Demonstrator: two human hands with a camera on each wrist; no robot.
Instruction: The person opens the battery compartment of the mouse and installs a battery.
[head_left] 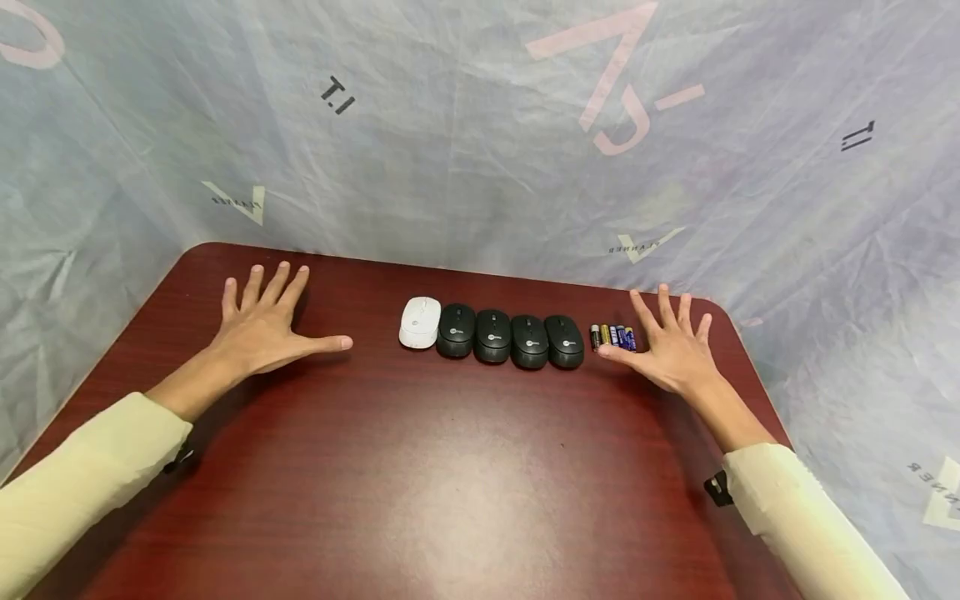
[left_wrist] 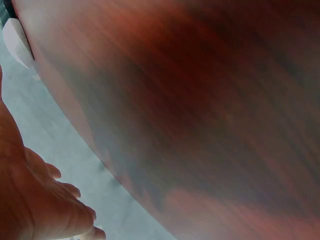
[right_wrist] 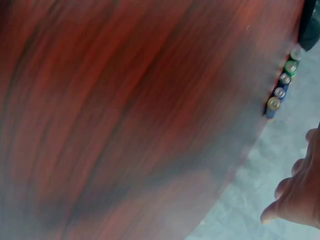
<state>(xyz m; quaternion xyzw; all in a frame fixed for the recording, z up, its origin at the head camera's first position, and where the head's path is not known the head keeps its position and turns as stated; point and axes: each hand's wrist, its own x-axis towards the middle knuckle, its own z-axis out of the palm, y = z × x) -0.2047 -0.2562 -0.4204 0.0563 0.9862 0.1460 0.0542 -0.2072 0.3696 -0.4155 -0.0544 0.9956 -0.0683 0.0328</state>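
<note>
Spread wide over the table's left side, my left hand (head_left: 258, 333) holds nothing; its thumb points toward a white computer mouse (head_left: 420, 322). Several black computer mice, the nearest one (head_left: 455, 331) beside the white mouse, continue that row to the right. Past the row's right end lies a short line of batteries (head_left: 617, 337) in different colours. My right hand (head_left: 677, 350), fingers splayed and holding nothing, hovers at the batteries, its thumb overlapping their near ends in the head view. The right wrist view shows the batteries (right_wrist: 280, 92) end-on, beyond the table surface.
The dark red wooden table (head_left: 450, 467) has rounded far corners. A grey-white sheet (head_left: 450, 150) printed with letters hangs right behind its far edge and along both sides. Dark straps show at both sleeves, one under the right cuff (head_left: 718, 488).
</note>
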